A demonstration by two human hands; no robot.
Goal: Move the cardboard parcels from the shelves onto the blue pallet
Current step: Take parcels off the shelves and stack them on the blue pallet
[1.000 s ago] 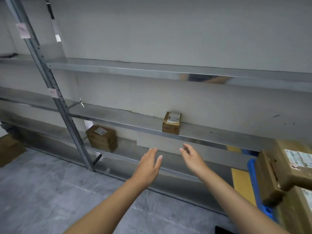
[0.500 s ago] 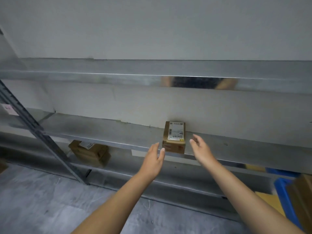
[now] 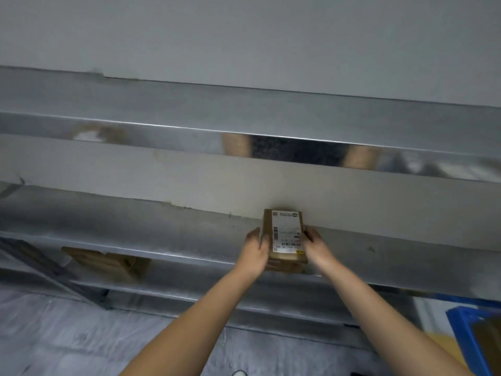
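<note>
A small cardboard parcel [image 3: 285, 234] with a white shipping label on top sits on the middle metal shelf [image 3: 162, 226], against the wall. My left hand [image 3: 254, 249] presses its left side and my right hand [image 3: 317, 246] its right side, so both hands grip it. A second cardboard parcel [image 3: 108, 263] lies on the lower shelf to the left, partly hidden by the shelf edge. The blue pallet [image 3: 471, 329] shows only as a corner at the lower right.
An upper metal shelf [image 3: 189, 112] runs overhead and mirrors a person's arms. A dark slanted shelf upright [image 3: 51, 270] stands at the lower left. Grey floor [image 3: 67, 337] lies below the shelves. A brown box edge [image 3: 488, 337] sits by the pallet.
I have moved closer to the shelf. Both hands reached forward from in front of the parcel and closed on its two sides.
</note>
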